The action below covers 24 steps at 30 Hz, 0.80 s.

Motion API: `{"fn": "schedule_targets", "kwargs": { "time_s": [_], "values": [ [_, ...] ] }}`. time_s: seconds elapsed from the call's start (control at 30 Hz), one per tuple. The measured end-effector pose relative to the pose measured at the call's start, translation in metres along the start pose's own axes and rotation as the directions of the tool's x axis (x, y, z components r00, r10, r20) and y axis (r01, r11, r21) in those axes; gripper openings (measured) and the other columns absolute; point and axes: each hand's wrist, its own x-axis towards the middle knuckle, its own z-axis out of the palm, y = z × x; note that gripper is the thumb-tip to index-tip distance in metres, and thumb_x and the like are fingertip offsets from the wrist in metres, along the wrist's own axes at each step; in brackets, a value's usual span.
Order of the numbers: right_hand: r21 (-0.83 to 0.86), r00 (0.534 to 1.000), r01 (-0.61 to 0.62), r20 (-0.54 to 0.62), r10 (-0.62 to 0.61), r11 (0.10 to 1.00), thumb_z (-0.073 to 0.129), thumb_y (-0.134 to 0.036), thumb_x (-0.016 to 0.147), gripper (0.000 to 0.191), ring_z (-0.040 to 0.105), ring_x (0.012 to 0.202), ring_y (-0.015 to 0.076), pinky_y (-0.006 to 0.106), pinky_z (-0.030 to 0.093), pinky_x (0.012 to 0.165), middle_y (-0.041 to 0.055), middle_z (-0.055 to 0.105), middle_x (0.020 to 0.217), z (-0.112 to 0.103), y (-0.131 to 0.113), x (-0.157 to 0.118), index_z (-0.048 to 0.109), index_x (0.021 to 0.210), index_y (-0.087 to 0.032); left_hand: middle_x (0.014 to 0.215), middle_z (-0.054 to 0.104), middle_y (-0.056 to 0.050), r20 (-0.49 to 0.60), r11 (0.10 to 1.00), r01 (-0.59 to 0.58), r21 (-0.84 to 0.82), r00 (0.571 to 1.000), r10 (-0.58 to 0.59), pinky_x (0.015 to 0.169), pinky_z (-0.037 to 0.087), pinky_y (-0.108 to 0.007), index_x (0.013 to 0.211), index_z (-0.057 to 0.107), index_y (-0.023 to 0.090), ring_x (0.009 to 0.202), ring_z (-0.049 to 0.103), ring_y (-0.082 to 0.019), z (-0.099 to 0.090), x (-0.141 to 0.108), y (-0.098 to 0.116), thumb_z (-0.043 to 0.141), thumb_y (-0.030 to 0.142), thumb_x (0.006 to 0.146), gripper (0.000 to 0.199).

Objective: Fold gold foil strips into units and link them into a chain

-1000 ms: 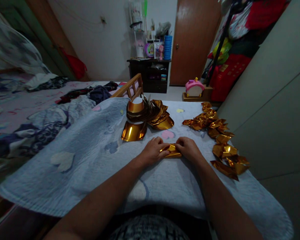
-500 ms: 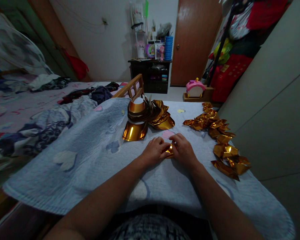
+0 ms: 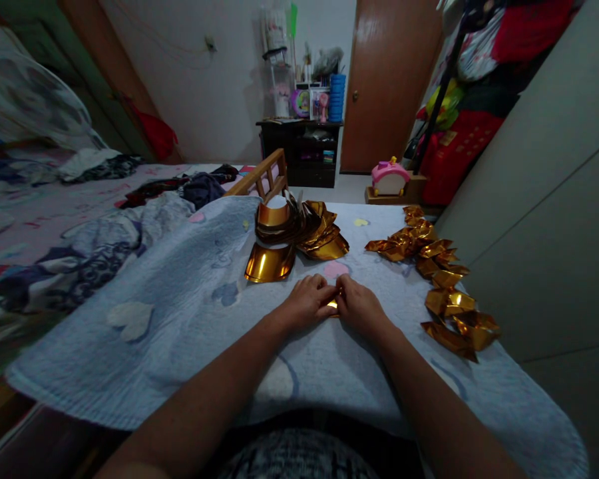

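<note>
Your right hand (image 3: 358, 303) has shifted toward nine o'clock, nearing your left hand (image 3: 305, 301), fingers of both pinching the foil (image 3: 333, 305) between, long axis hidden.

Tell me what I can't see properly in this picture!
Gold foil, head view: mostly hidden by the left hand and right hand.
White fan, head view: blurred, partly cut off by the left edge.
Dark cabinet, head view: its inside is too shadowed and small to make out.

A blue container (image 3: 336, 98) stands on a dark cabinet (image 3: 307, 177) beside a brown door (image 3: 382, 86).
</note>
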Motion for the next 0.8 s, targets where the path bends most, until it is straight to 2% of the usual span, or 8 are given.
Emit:
{"fn": "schedule_targets", "kwargs": {
  "time_s": [0.13, 0.33, 0.5, 0.8],
  "values": [
    [-0.029, 0.999, -0.025, 0.031, 0.026, 0.999, 0.048, -0.015, 0.09, 0.013, 0.061, 0.082, 0.019, 0.028, 0.033, 0.068, 0.0065, 0.069, 0.094, -0.005, -0.004, -0.001, 0.053, 0.101, -0.019, 0.114, 0.056, -0.006, 0.057, 0.998, -0.037, -0.051, 0.998, 0.04, 0.091, 0.039, -0.038, 0.13, 0.061, 0.029, 0.106, 0.049, -0.025, -0.01, -0.003, -0.003, 0.063, 0.047, 0.091, 0.043],
    [-0.102, 0.999, -0.013, 0.047, 0.018, 0.995, 0.051, -0.019, 0.091, 0.012, 0.063, 0.089, 0.0203, 0.029, 0.033, 0.069, 0.0072, 0.07, 0.102, -0.009, -0.003, -0.005, 0.056, 0.102, -0.02, 0.12, 0.055, -0.006, 0.14, 0.992, -0.03, -0.121, 0.989, 0.047, 0.098, 0.037, -0.04, 0.142, 0.052, 0.033, 0.113, 0.048, -0.026, -0.021, -0.004, -0.005, 0.066, 0.04, 0.088, 0.056],
    [-0.133, 0.997, 0.005, 0.073, 0.005, 0.991, 0.058, -0.027, 0.091, 0.014, 0.062, 0.094, 0.0219, 0.03, 0.035, 0.071, 0.0079, 0.069, 0.105, -0.014, -0.007, -0.008, 0.058, 0.103, -0.02, 0.122, 0.055, -0.005, 0.13, 0.984, -0.047, -0.174, 0.989, 0.07, 0.1, 0.037, -0.04, 0.143, 0.051, 0.034, 0.115, 0.048, -0.026, -0.02, -0.004, -0.01, 0.068, 0.039, 0.086, 0.059],
    [-0.193, 0.996, 0.027, 0.089, -0.01, 0.981, 0.06, -0.037, 0.091, 0.021, 0.061, 0.089, 0.0227, 0.032, 0.035, 0.07, 0.0095, 0.069, 0.101, -0.014, -0.011, -0.009, 0.061, 0.101, -0.018, 0.123, 0.056, -0.006, 0.139, 0.962, -0.097, -0.256, 0.981, 0.136, 0.105, 0.039, -0.038, 0.139, 0.055, 0.029, 0.118, 0.049, -0.025, -0.025, -0.008, -0.019, 0.067, 0.037, 0.087, 0.054]
  ]
}}
